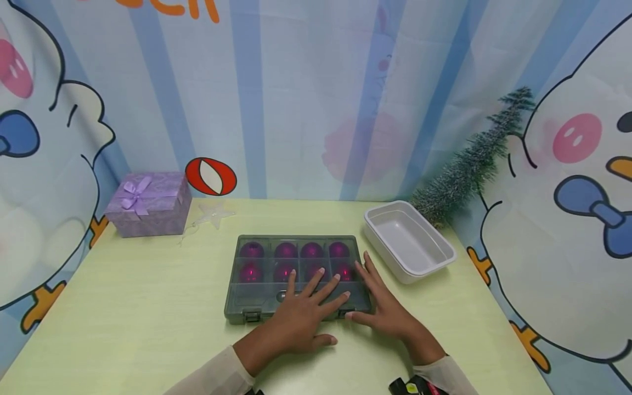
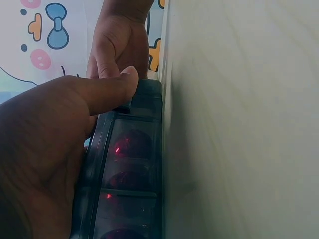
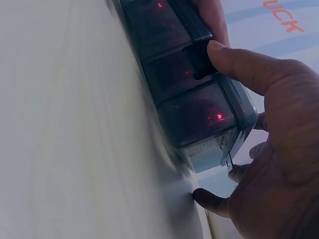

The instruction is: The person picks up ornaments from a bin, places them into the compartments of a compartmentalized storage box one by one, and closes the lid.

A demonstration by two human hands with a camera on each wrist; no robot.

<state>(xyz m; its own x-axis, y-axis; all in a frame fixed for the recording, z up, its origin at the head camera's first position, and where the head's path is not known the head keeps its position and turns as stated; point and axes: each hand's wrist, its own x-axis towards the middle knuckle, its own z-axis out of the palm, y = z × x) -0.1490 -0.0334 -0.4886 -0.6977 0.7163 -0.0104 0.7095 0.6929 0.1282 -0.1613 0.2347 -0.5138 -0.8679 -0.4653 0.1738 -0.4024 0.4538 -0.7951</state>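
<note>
A grey see-through compartment box [image 1: 261, 293] lies shut on the table, with shiny purple-red balls [image 1: 252, 250] in its compartments. My left hand [image 1: 303, 315] rests on the front right part of its lid, fingers spread and straight, thumb out past the front edge. At the right edge is my right hand [image 1: 392, 312], its fingers stretched along that side. In the right wrist view, the right thumb tip touches the dark front latch [image 3: 200, 60]. Another front latch [image 1: 252, 316] sits near the left corner, fastened down.
A white plastic tray [image 1: 407, 238] stands right of the box, with a small frosted artificial tree [image 1: 474, 164] leaning behind it. At the back left are a purple gift box [image 1: 148, 206] with a bow and a clear star ornament [image 1: 214, 214]. A printed curtain [image 1: 311, 99] hangs behind the table.
</note>
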